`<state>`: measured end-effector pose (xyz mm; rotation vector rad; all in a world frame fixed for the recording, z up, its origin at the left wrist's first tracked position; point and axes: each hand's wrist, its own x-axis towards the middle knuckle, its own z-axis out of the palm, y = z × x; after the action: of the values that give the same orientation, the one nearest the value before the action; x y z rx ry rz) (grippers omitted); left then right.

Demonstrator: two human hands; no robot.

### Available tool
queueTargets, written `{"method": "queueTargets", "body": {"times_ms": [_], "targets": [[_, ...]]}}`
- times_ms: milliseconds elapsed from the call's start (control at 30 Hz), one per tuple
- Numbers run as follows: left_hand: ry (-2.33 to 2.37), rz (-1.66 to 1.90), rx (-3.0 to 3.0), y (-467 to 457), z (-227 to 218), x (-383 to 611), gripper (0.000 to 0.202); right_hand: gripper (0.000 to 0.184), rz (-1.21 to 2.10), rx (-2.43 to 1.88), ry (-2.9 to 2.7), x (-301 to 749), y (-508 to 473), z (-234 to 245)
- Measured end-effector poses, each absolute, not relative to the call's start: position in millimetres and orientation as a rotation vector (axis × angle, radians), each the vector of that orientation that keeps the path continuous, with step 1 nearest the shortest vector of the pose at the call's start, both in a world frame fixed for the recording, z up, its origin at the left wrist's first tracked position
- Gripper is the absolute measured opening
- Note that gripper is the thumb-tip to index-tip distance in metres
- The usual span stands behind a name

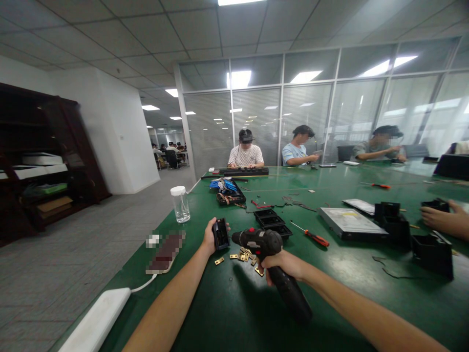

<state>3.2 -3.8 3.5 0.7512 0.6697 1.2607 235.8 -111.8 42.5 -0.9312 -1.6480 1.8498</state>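
**Green table, drill and small black part**

We sit at a long green table (227, 303) in an office room with glass partition walls, a tiled ceiling with lit panels, grey floor and a dark cabinet (44, 156) at the left wall.

Our left hand (210, 237) wraps its fingers around a small black part (221, 233), held upright just above the table, a little beyond the brass pieces. Our right hand (284, 264) is closed tight on the grip of a black drill (267, 249), whose nose points left at the part and nearly touches it.

Under the drill lies a scatter of brass pieces (244, 255), too small for us to count surely. Beyond them stand two stacked black trays (273, 221). We count two red-handled screwdrivers (315, 237), one near the trays and one far off to the right. One clear bottle (180, 204) with a white cap stands near the left edge, and one white power strip (97, 320) lies at the near corner.

A flat drive (348, 222) and black boxes (432, 252) lie to the right, where another person's hand (437, 219) reaches in. Three people sit at the far end.
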Motion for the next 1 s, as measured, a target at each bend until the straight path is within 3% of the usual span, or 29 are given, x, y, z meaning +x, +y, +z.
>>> {"method": "queueTargets", "body": {"times_ms": [1000], "targets": [[0.692,1.255,0.755,-6.3,5.8,4.9,0.047,0.015,1.828,-0.918,-1.666,234.1,-115.3,48.2]]}}
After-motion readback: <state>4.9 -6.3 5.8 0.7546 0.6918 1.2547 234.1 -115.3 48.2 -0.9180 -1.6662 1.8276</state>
